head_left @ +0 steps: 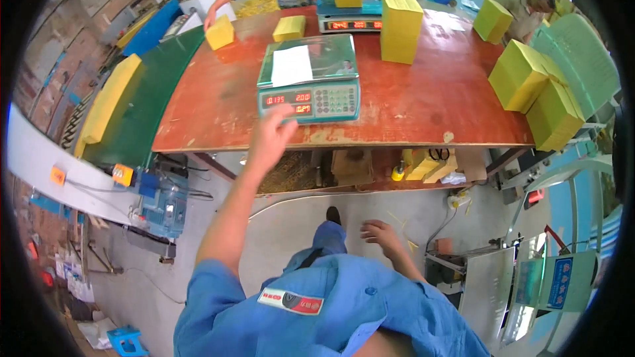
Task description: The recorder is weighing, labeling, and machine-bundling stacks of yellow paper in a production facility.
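My left hand [270,135] reaches over the front edge of the red table [225,102], its fingers stretched toward the lit display of a green counting scale [337,102]. Nothing shows in that hand, and whether a fingertip touches the panel is hard to tell. A white sheet of paper [291,66] lies on the scale's pan. Low in front of my body hangs my right hand [380,233], holding nothing, with its fingers loosely apart. Behind the scale lies a low yellow block [289,28], and a tall yellow stack [400,30] stands to the right.
Across the table, a person's hand [210,21] is by a yellow block [220,33]; a second scale [350,24] carries another block. More yellow stacks [519,76] line the right edge. A green conveyor belt [142,112] adjoins the left. Another person [522,10] is at far right.
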The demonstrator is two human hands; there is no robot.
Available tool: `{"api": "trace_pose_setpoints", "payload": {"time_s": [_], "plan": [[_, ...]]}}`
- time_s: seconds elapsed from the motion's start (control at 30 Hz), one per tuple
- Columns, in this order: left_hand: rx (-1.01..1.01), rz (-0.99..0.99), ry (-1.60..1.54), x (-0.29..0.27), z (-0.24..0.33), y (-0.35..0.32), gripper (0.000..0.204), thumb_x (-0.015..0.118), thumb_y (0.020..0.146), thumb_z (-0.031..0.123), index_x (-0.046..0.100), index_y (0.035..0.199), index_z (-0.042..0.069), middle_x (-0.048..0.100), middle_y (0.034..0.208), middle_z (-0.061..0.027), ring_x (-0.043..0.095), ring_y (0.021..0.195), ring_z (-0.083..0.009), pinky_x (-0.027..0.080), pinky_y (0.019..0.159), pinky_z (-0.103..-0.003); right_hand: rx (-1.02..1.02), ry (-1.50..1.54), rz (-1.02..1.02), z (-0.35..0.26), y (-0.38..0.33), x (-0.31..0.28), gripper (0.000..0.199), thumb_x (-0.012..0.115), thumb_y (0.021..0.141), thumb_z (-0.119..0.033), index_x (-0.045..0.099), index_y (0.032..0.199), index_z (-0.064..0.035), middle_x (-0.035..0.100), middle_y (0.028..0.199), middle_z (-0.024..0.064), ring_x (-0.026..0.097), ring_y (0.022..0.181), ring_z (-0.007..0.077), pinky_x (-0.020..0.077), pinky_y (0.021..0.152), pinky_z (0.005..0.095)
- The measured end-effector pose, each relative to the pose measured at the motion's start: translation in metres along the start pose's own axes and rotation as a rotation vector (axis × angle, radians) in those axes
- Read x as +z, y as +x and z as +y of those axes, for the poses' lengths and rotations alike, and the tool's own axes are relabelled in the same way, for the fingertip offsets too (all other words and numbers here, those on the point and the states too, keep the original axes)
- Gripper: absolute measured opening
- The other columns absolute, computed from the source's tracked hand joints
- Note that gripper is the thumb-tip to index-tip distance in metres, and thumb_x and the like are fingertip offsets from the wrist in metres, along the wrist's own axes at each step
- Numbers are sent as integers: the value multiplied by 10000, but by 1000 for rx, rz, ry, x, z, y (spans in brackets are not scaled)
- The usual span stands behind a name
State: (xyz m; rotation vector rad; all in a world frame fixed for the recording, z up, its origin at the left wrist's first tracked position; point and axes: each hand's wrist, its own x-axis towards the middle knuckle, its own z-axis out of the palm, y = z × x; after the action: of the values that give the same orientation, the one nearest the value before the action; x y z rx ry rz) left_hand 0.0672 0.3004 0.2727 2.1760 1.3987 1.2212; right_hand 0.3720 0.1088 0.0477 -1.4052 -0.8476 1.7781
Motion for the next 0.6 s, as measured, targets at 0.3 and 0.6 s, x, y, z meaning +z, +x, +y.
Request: {"api": "trace_pose_setpoints", "payload": {"time_s": [0.3, 0.6], "plan": [[-355, -67, 529, 73, -134, 180, 895, 686, 756, 559, 358, 1471, 132, 279, 1523, -266, 247, 1404, -473, 227, 1126, -578, -84, -213, -175, -149, 68, 44, 356, 521, 978, -197, 572, 1263, 11, 671, 1096, 97, 634, 989, 183, 511, 875, 338], [-330, -135, 642, 79, -129, 189, 802, 679, 751, 470, 456, 1407, 66, 313, 1502, -270, 266, 1396, -465, 259, 1110, -577, -173, -217, -347, -267, 106, 78, 331, 523, 974, -148, 571, 1266, 0, 649, 1144, 93, 612, 1001, 159, 481, 901, 317]]}}
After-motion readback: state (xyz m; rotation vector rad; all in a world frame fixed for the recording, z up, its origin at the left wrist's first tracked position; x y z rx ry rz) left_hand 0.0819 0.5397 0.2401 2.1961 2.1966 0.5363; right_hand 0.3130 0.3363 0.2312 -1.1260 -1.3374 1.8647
